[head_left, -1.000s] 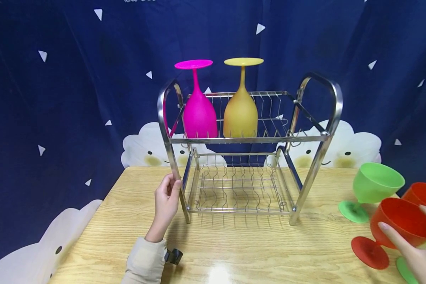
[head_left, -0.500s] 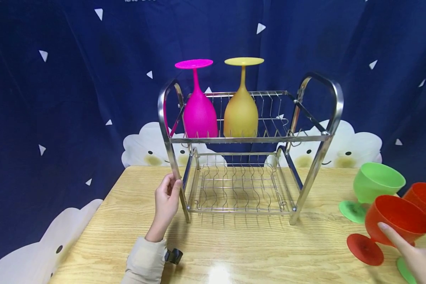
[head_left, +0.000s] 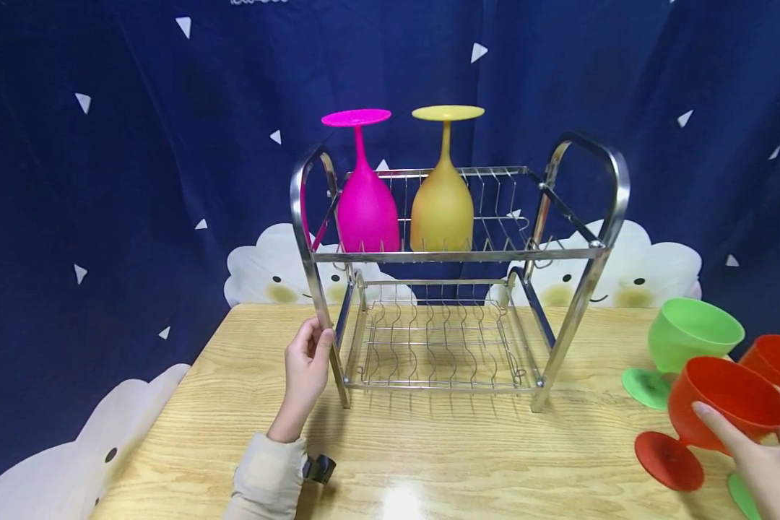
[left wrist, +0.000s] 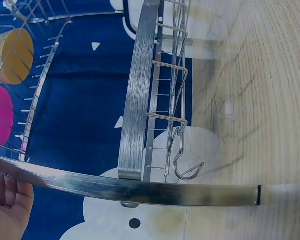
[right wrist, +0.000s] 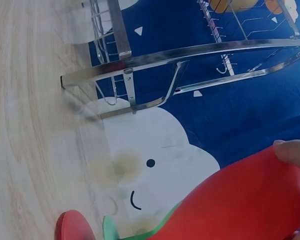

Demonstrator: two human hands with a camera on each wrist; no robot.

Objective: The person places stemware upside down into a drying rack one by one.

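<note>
My left hand (head_left: 307, 368) grips the left front leg of a two-tier metal dish rack (head_left: 455, 255). In the left wrist view, curled fingers (left wrist: 12, 192) show behind the rack's frame. On the upper tier, a pink goblet (head_left: 367, 213) and a yellow goblet (head_left: 442, 213) stand upside down, side by side. At the right, my right hand (head_left: 770, 455) holds a red goblet (head_left: 708, 412) by its bowl, thumb on the near side and fingers at the far side. This goblet is tilted, its foot towards the lower left. In the right wrist view its bowl (right wrist: 240, 200) fills the lower right.
Behind the held goblet stand a green goblet (head_left: 689, 336) and another red goblet (head_left: 776, 357). A green foot (head_left: 744, 498) shows below my right hand. The rack's lower tier (head_left: 442, 343) is low over the wooden table (head_left: 247, 419). A blue curtain (head_left: 136, 180) hangs behind.
The right fingers have closed in on the far side of the red goblet's bowl. That goblet has shifted slightly left. My left hand stays on the rack's leg.
</note>
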